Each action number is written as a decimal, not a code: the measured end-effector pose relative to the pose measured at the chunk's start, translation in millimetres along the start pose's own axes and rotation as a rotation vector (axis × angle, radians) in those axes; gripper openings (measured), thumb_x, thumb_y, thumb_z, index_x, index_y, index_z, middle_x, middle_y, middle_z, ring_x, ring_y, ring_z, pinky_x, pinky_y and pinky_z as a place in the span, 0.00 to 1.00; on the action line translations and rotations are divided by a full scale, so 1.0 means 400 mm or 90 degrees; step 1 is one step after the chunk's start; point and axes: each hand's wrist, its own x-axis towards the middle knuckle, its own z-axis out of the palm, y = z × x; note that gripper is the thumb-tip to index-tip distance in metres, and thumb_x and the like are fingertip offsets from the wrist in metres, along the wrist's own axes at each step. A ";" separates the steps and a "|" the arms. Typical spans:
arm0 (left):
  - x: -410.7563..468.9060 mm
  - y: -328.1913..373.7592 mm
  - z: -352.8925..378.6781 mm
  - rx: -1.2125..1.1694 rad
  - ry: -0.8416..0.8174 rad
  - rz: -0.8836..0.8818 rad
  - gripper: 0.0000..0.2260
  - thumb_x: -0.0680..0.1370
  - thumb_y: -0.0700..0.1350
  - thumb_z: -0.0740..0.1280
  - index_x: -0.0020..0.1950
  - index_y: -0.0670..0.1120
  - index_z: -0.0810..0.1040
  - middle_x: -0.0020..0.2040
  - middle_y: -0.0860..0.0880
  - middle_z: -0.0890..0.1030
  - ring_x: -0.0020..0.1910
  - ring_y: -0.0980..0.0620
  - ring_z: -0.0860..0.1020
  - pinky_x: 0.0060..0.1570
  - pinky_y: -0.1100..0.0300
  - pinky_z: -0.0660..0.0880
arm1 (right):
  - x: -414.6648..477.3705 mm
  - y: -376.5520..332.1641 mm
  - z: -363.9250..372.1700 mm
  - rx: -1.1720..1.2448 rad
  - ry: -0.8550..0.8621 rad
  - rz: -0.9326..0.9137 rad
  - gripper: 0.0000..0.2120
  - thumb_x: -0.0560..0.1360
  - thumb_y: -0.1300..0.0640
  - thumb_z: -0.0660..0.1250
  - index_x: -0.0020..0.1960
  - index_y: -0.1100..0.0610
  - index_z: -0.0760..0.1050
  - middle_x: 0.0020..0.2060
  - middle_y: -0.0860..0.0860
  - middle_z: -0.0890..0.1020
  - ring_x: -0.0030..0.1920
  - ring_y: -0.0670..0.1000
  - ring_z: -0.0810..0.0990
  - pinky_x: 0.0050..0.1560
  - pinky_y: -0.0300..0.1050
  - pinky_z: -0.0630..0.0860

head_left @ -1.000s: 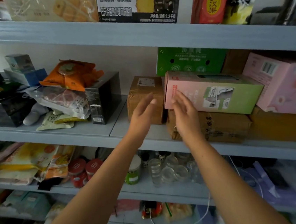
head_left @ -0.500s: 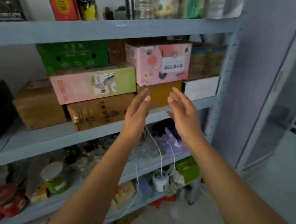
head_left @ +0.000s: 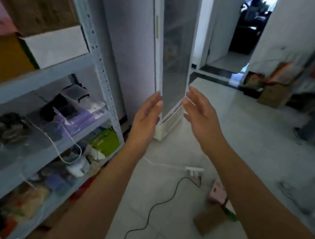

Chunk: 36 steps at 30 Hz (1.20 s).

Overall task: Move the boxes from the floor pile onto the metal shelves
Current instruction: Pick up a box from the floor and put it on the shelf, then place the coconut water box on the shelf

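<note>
Both our hands are empty. The left hand [head_left: 147,116] and right hand [head_left: 200,112] are raised in front of us, palms facing each other, fingers loose and spread, with nothing in either grip. The shelves [head_left: 94,44] stand at our left, their boxes already stacked on the upper level. The next thing to fetch lies on the floor [head_left: 256,149] at lower right: a brown box [head_left: 209,217] with a pink box [head_left: 216,191] against its far end, partly hidden behind our right forearm.

The step in hand, as we judge it, is the turn toward that pile. To do it well we should lower both hands together and come at the brown box from its two long sides, so the palms can clamp it squarely. A black cable [head_left: 151,210] snakes across the floor just beside the boxes, and a white power strip [head_left: 194,170] lies near them; we should keep our feet clear of both. The view is blurred, so whether the pink box rests on the brown one we cannot tell.
</note>
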 end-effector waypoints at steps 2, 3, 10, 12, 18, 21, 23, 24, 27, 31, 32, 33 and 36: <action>0.002 -0.018 0.099 0.008 -0.050 -0.012 0.16 0.83 0.51 0.61 0.71 0.56 0.72 0.70 0.56 0.75 0.69 0.57 0.73 0.71 0.51 0.69 | -0.007 0.036 -0.095 -0.016 0.030 0.019 0.21 0.81 0.49 0.63 0.73 0.46 0.67 0.70 0.45 0.72 0.69 0.45 0.71 0.71 0.54 0.69; 0.004 -0.024 0.143 0.006 -0.071 -0.022 0.16 0.83 0.51 0.61 0.72 0.56 0.71 0.70 0.56 0.75 0.69 0.57 0.73 0.71 0.52 0.69 | -0.009 0.052 -0.139 -0.023 0.046 0.029 0.20 0.81 0.49 0.63 0.72 0.45 0.68 0.69 0.44 0.73 0.69 0.44 0.72 0.71 0.54 0.69; 0.036 -0.115 0.394 -0.005 -0.200 -0.081 0.17 0.83 0.51 0.61 0.72 0.55 0.70 0.71 0.55 0.74 0.69 0.56 0.72 0.71 0.52 0.69 | 0.009 0.137 -0.368 -0.073 0.138 0.100 0.20 0.81 0.49 0.62 0.73 0.46 0.68 0.70 0.46 0.72 0.67 0.45 0.73 0.69 0.52 0.71; 0.056 -0.171 0.446 -0.001 -0.237 -0.105 0.18 0.83 0.52 0.61 0.73 0.55 0.70 0.71 0.55 0.73 0.69 0.57 0.72 0.72 0.51 0.68 | 0.016 0.174 -0.421 -0.088 0.159 0.128 0.20 0.81 0.50 0.63 0.72 0.47 0.68 0.70 0.46 0.73 0.66 0.44 0.74 0.69 0.51 0.72; 0.123 -0.330 0.596 0.008 -0.324 -0.184 0.19 0.82 0.53 0.61 0.73 0.55 0.70 0.71 0.56 0.74 0.69 0.57 0.72 0.72 0.50 0.68 | 0.040 0.315 -0.561 -0.117 0.216 0.233 0.19 0.81 0.50 0.63 0.71 0.46 0.69 0.68 0.44 0.74 0.63 0.42 0.75 0.69 0.51 0.72; 0.159 -0.401 0.670 0.018 -0.349 -0.228 0.17 0.82 0.53 0.61 0.72 0.56 0.71 0.70 0.56 0.74 0.68 0.57 0.73 0.72 0.49 0.67 | 0.059 0.394 -0.616 -0.105 0.240 0.285 0.18 0.80 0.50 0.64 0.70 0.45 0.70 0.67 0.44 0.74 0.64 0.43 0.75 0.69 0.52 0.72; 0.173 -0.446 0.717 0.031 -0.363 -0.264 0.17 0.82 0.53 0.61 0.71 0.57 0.70 0.71 0.56 0.73 0.68 0.57 0.73 0.71 0.50 0.67 | 0.073 0.451 -0.654 -0.091 0.256 0.317 0.18 0.80 0.50 0.64 0.69 0.44 0.70 0.67 0.44 0.75 0.64 0.43 0.75 0.69 0.53 0.72; 0.179 -0.473 0.741 0.039 -0.368 -0.279 0.17 0.82 0.53 0.61 0.72 0.57 0.70 0.71 0.56 0.73 0.68 0.57 0.73 0.70 0.51 0.68 | 0.083 0.482 -0.673 -0.086 0.259 0.330 0.17 0.80 0.50 0.64 0.69 0.44 0.71 0.67 0.44 0.75 0.64 0.43 0.75 0.69 0.53 0.72; 0.198 -0.575 0.800 0.052 -0.348 -0.348 0.16 0.83 0.51 0.61 0.70 0.57 0.70 0.69 0.56 0.74 0.61 0.62 0.75 0.52 0.69 0.75 | 0.118 0.604 -0.722 -0.058 0.249 0.384 0.16 0.80 0.52 0.64 0.68 0.45 0.71 0.67 0.45 0.75 0.65 0.45 0.75 0.68 0.52 0.72; 0.214 -0.737 0.874 0.048 -0.274 -0.458 0.16 0.83 0.46 0.61 0.71 0.49 0.70 0.58 0.56 0.77 0.49 0.68 0.79 0.36 0.78 0.73 | 0.171 0.797 -0.797 -0.047 0.204 0.454 0.18 0.81 0.53 0.63 0.70 0.50 0.70 0.67 0.47 0.75 0.61 0.45 0.76 0.60 0.45 0.75; 0.216 -0.779 0.896 0.037 -0.255 -0.490 0.16 0.83 0.45 0.61 0.71 0.48 0.70 0.54 0.57 0.78 0.43 0.70 0.80 0.34 0.78 0.73 | 0.183 0.846 -0.827 -0.042 0.209 0.473 0.18 0.81 0.52 0.63 0.71 0.50 0.71 0.65 0.46 0.76 0.58 0.42 0.77 0.58 0.45 0.76; 0.218 -0.825 0.921 0.038 -0.242 -0.510 0.15 0.83 0.44 0.61 0.70 0.49 0.71 0.52 0.59 0.77 0.40 0.73 0.79 0.34 0.78 0.72 | 0.198 0.897 -0.864 -0.041 0.218 0.488 0.18 0.81 0.52 0.63 0.70 0.50 0.71 0.63 0.45 0.77 0.55 0.41 0.77 0.58 0.45 0.77; 0.213 -0.993 1.004 0.100 -0.231 -0.543 0.13 0.83 0.47 0.60 0.68 0.53 0.71 0.54 0.62 0.77 0.44 0.74 0.77 0.40 0.78 0.73 | 0.236 1.068 -0.979 -0.044 0.241 0.530 0.18 0.80 0.49 0.64 0.70 0.49 0.72 0.64 0.45 0.77 0.54 0.40 0.78 0.58 0.46 0.77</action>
